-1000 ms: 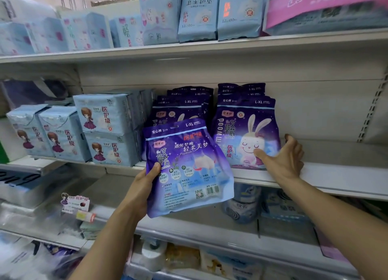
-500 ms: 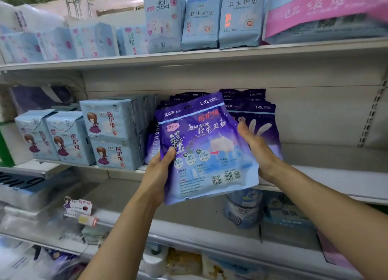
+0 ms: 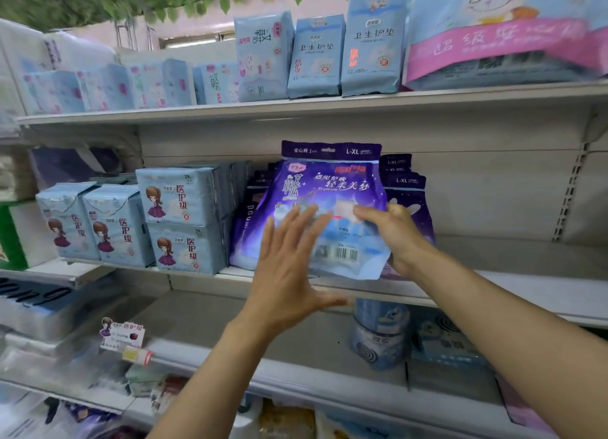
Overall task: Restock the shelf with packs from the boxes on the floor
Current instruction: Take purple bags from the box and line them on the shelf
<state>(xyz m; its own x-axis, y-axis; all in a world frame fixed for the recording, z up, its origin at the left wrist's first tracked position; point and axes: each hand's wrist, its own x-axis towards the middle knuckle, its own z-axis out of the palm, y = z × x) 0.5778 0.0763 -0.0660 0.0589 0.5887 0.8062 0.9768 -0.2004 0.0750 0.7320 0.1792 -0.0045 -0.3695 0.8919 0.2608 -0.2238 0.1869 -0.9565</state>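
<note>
A purple pack [image 3: 332, 182] marked L-XL stands upright at the front of the middle shelf [image 3: 526, 287], in front of two rows of the same purple packs [image 3: 406, 188]. My right hand [image 3: 394, 238] grips the pack's right side, thumb on its front. My left hand [image 3: 289, 257] is spread flat, fingers straight; its fingertips overlap the pack's lower left front, and whether they touch it is unclear. The pack's bottom edge hangs slightly over the shelf lip.
Light-blue packs [image 3: 184, 218] with a cartoon girl fill the middle shelf to the left. The top shelf [image 3: 296, 106] carries pale-blue packs and a large pink-banded bag [image 3: 503, 43]. Bare shelf lies right of the purple packs. Round tins [image 3: 378, 336] sit on the shelf below.
The purple pack has gone up and back onto the middle shelf. My left hand let go of its left edge and opened flat. My right hand stays on its right side.
</note>
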